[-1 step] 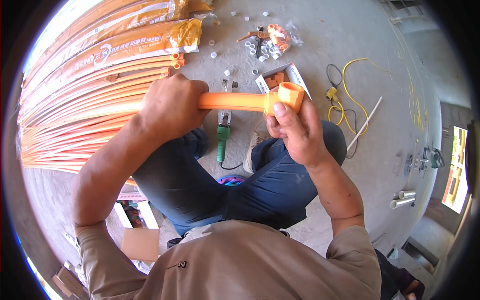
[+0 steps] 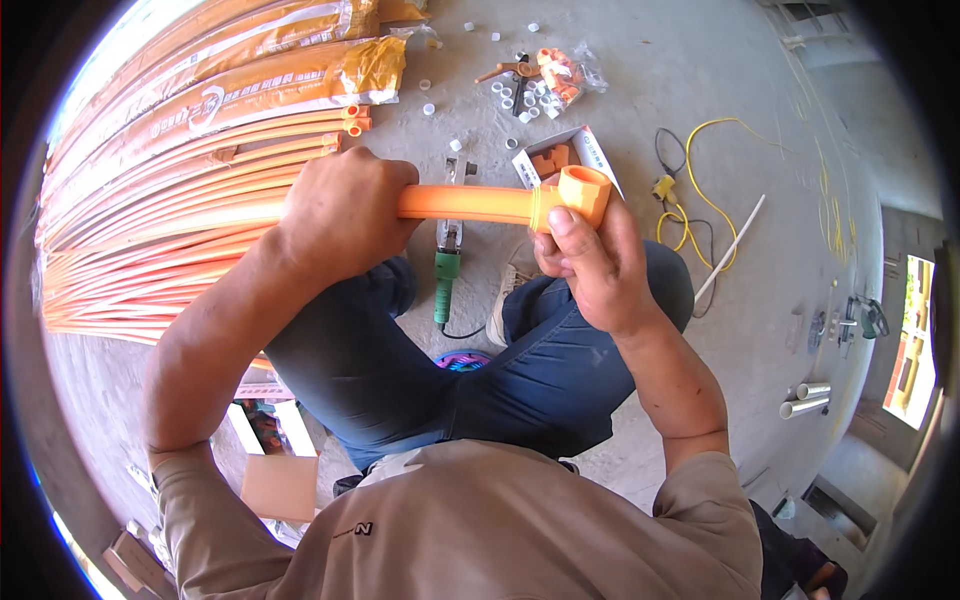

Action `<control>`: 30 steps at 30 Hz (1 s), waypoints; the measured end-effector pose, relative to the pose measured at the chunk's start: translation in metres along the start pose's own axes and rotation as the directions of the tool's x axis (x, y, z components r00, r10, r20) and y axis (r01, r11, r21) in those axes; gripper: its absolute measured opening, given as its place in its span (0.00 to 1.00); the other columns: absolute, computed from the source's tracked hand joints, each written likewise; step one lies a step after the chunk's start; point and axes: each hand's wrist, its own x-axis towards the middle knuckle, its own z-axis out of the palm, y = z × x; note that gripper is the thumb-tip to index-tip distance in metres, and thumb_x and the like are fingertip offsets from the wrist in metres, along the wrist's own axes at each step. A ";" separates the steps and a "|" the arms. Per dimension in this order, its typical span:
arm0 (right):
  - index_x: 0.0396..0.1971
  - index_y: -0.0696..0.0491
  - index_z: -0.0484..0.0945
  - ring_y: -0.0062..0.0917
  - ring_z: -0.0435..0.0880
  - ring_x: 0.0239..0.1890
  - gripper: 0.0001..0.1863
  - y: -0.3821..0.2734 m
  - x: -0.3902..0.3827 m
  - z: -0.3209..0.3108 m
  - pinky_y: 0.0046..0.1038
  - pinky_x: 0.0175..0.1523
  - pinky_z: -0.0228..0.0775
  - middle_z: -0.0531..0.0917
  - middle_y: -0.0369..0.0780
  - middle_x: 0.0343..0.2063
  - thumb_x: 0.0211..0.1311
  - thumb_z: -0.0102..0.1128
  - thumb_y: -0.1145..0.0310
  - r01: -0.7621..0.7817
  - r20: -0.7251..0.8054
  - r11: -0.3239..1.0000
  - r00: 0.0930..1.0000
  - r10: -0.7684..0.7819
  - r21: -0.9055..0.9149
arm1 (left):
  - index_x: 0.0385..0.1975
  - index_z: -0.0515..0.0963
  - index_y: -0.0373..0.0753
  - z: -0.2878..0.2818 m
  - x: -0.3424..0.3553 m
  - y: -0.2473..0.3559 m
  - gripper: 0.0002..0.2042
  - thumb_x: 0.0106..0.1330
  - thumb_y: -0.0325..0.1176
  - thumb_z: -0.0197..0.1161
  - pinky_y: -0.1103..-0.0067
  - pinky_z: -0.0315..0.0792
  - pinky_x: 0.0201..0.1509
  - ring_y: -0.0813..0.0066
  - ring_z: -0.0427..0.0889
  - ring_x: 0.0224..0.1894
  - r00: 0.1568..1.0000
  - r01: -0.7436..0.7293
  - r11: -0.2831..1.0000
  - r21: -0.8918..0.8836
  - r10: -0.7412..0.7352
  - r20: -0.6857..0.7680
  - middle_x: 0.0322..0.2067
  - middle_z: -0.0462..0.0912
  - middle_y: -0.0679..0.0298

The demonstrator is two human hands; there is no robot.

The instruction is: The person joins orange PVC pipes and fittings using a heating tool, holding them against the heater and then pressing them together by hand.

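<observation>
My left hand is wrapped round an orange plastic pipe, which extends to the right above my knees. On the pipe's right end sits an orange elbow fitting, its open socket facing up and away from me. My right hand grips this fitting from below, thumb pressed on its near side. Beyond and below the pipe, a green-handled pipe welding tool lies on the floor between my legs, partly hidden by the pipe. A white box with orange fittings stands just behind the elbow.
Many orange pipes lie to the left, with wrapped bundles beyond. White caps and a bag of orange fittings lie at the far middle. A yellow cable curls on the right. An opened carton is near my left side.
</observation>
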 end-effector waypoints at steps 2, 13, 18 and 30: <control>0.52 0.56 0.70 0.10 0.70 0.27 0.14 0.002 0.000 0.000 0.16 0.31 0.65 0.76 0.33 0.31 0.78 0.56 0.62 0.016 0.016 1.000 1.000 -0.016 0.007 | 0.27 0.83 0.42 -0.001 0.001 0.000 0.07 0.59 0.37 0.68 0.57 0.80 0.38 0.47 0.86 0.31 0.999 0.012 1.000 0.020 -0.013 0.049 0.23 0.83 0.51; 0.55 0.57 0.69 0.14 0.71 0.30 0.17 0.008 -0.002 -0.003 0.18 0.30 0.64 0.76 0.37 0.34 0.75 0.57 0.64 0.010 -0.020 0.997 1.000 -0.012 -0.075 | 0.29 0.85 0.43 0.000 0.001 0.002 0.07 0.60 0.39 0.67 0.58 0.81 0.39 0.50 0.87 0.31 0.994 0.027 0.997 0.068 -0.034 0.107 0.25 0.84 0.53; 0.55 0.57 0.69 0.13 0.71 0.31 0.17 0.008 -0.003 -0.004 0.18 0.31 0.65 0.76 0.37 0.35 0.76 0.57 0.64 0.006 -0.021 0.997 1.000 -0.008 -0.073 | 0.29 0.85 0.44 -0.002 0.002 0.004 0.07 0.61 0.40 0.67 0.58 0.81 0.39 0.50 0.87 0.31 0.992 0.032 0.997 0.070 -0.041 0.119 0.25 0.85 0.53; 0.51 0.55 0.70 0.08 0.70 0.25 0.14 0.008 -0.003 0.001 0.15 0.29 0.65 0.77 0.32 0.30 0.76 0.58 0.63 0.020 -0.052 0.998 0.998 -0.023 -0.064 | 0.28 0.85 0.43 0.000 0.000 0.003 0.07 0.60 0.39 0.67 0.59 0.82 0.38 0.50 0.87 0.30 0.996 0.017 0.997 0.071 -0.024 0.089 0.24 0.85 0.53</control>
